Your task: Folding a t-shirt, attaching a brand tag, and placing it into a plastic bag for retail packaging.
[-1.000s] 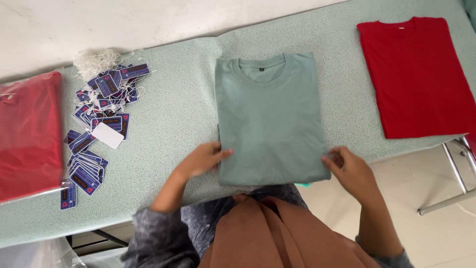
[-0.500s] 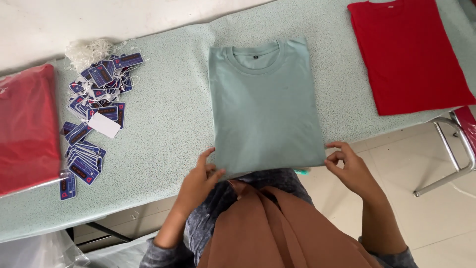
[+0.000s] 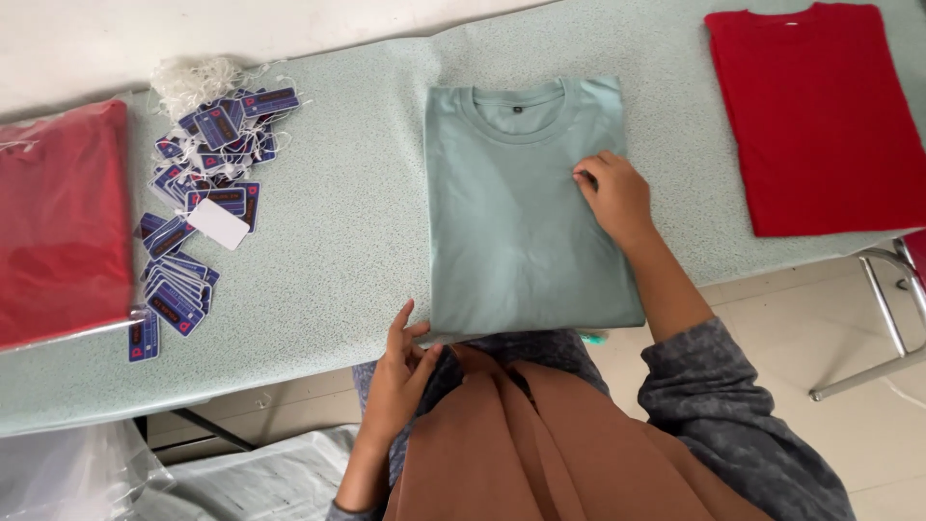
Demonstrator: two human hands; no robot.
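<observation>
On the green shirt (image 3: 511, 222), right hand (image 3: 615, 193) presses flat; left hand (image 3: 400, 371) seemingly pinches its hem.

I see sage-green folded shirt (image 3: 526, 212), red shirt (image 3: 820, 116), navy tags (image 3: 193, 222) with red marks, speckled pale-green tabletop (image 3: 338, 241), red bagged shirt (image 3: 58, 222).

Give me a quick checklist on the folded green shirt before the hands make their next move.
1. Green shirt lies flat, collar away from the person: ok.
2. Right hand rests on the shirt's right side: ok.
3. Left hand at the shirt's near left corner; grip on the hem: cannot tell.
4. Near hem fully on the table: not ok, it reaches the edge.
5. Tags clear of the shirt: ok.
6. Red shirt apart from it: ok.
</observation>
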